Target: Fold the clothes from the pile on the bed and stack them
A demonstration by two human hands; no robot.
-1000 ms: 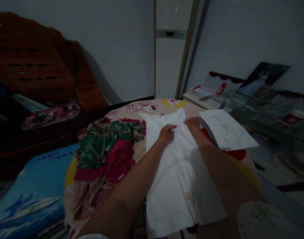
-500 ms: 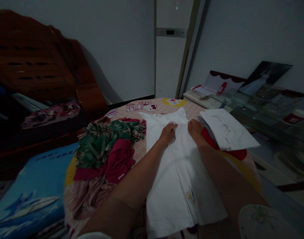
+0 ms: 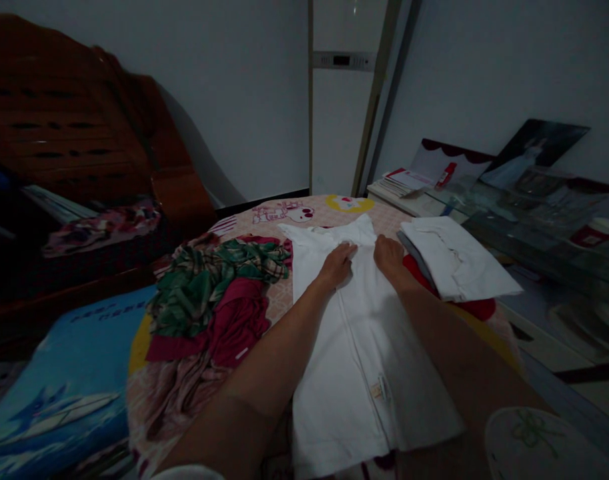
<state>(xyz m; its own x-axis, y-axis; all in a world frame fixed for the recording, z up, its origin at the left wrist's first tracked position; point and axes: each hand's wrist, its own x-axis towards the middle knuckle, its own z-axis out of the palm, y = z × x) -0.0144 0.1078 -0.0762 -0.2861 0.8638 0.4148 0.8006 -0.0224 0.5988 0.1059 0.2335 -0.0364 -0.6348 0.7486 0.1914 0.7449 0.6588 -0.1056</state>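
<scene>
A white shirt (image 3: 329, 373) lies lengthwise on the round table, one side folded over, with a side seam and a small care label (image 3: 377, 389) showing near its lower end. Close to the collar end, my left hand (image 3: 338, 263) pinches the cloth, thumb and forefinger together. My right hand (image 3: 388, 255) is closed on the shirt's right edge at about the same height, its fingertips hidden. Just right of that hand sits a stack of folded clothes, with a folded white garment (image 3: 454, 257) on top and grey and red cloth below.
Rumpled clothes lie on the left: a green plaid garment (image 3: 199, 280), a dark red one (image 3: 239, 320) and a pinkish one (image 3: 184, 393). A patterned cloth (image 3: 279, 213) covers the table. Beyond are a wooden bench (image 3: 59, 133), a blue printed package (image 3: 69, 373) and a glass shelf (image 3: 539, 227).
My right hand has shifted slightly left and up with the shirt's edge. My left hand keeps nearly the same place on the cloth.
</scene>
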